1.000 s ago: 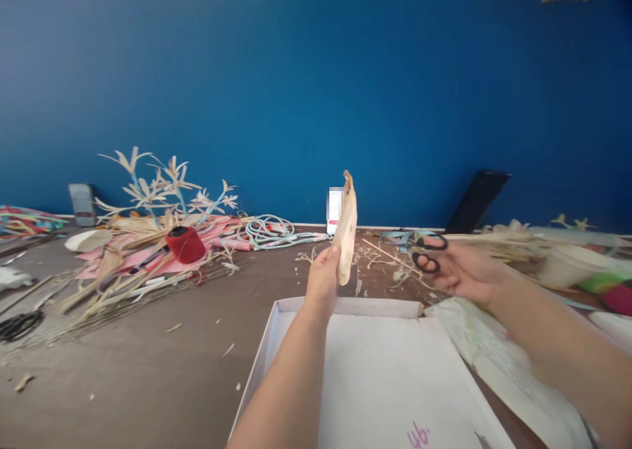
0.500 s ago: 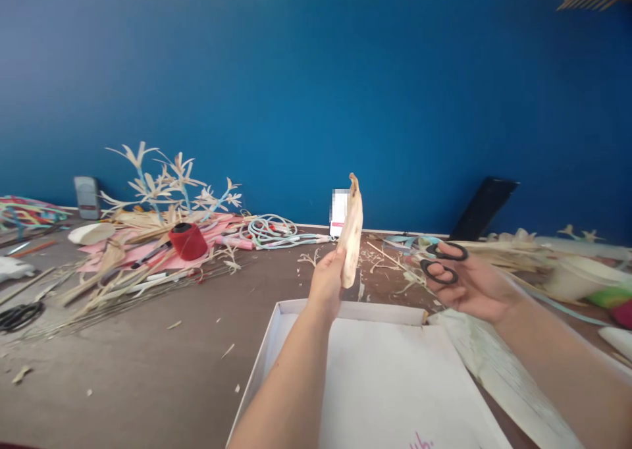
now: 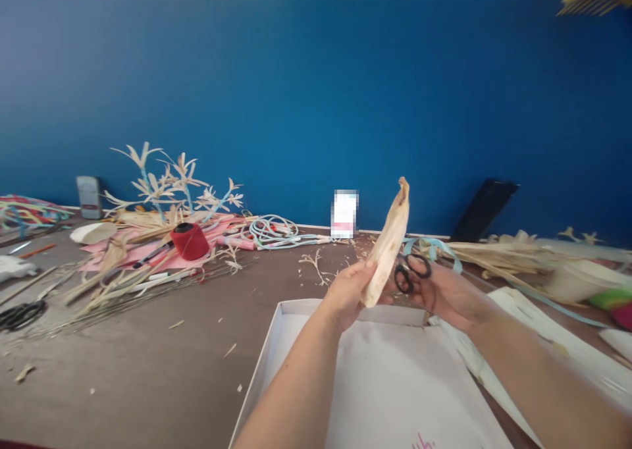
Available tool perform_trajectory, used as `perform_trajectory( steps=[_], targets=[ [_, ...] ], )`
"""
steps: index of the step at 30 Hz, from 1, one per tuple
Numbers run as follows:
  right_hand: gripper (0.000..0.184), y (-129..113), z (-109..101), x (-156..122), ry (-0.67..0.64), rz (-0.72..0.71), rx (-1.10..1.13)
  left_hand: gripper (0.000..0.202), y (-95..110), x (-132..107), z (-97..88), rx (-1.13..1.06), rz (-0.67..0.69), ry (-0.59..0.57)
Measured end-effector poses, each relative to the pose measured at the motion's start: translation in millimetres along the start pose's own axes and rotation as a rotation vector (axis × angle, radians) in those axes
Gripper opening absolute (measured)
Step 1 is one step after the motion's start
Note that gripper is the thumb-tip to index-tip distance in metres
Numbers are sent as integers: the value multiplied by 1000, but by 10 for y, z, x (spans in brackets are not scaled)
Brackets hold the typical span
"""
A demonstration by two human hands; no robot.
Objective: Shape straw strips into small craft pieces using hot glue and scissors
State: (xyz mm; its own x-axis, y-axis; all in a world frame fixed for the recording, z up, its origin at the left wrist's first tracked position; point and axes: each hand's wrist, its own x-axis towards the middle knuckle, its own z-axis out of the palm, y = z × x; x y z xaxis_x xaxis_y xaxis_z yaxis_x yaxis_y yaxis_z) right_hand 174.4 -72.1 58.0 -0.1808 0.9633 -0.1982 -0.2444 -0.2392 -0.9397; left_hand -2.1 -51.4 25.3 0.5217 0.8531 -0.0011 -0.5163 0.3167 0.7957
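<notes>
My left hand (image 3: 348,291) pinches the lower end of a pale dried corn husk (image 3: 388,243), which leans up and to the right above the far edge of a shallow white box lid (image 3: 276,343). My right hand (image 3: 447,296) is closed on black-handled scissors (image 3: 411,272), with fingers through the loops, right behind the husk. The two hands almost touch. The scissor blades are hidden behind the husk.
The brown table (image 3: 138,357) carries a red thread spool (image 3: 189,241), husk flowers (image 3: 172,185), pink sheets, light blue cords (image 3: 271,230), a second pair of black scissors (image 3: 20,315) at far left, husk strips (image 3: 498,251) and paper at right. A blue wall stands behind.
My right hand has brought the scissors left to the husk. My left hand has tilted the husk to the right and moved it slightly rightward.
</notes>
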Motion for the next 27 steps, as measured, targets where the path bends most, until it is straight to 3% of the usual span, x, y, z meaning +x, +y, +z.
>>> perform_trajectory(
  steps=[7, 12, 18, 23, 27],
  targets=[
    [31, 109, 325, 36, 115, -126, -369, 33, -56, 62, -79, -27, -24, 53],
    [30, 166, 345, 0, 194, -263, -679, 31, -28, 43, -100, -13, -66, -18],
    [14, 153, 370, -122, 330, -356, -1071, 32, -64, 69, -106, 25, -47, -44],
    [25, 77, 417, -164, 339, -273, -1116, 28, -49, 78, -119, -1, -48, 37],
    [32, 24, 414, -178, 125, -195, -903, 32, 6, 64, -127, 5, -14, 11]
  ],
)
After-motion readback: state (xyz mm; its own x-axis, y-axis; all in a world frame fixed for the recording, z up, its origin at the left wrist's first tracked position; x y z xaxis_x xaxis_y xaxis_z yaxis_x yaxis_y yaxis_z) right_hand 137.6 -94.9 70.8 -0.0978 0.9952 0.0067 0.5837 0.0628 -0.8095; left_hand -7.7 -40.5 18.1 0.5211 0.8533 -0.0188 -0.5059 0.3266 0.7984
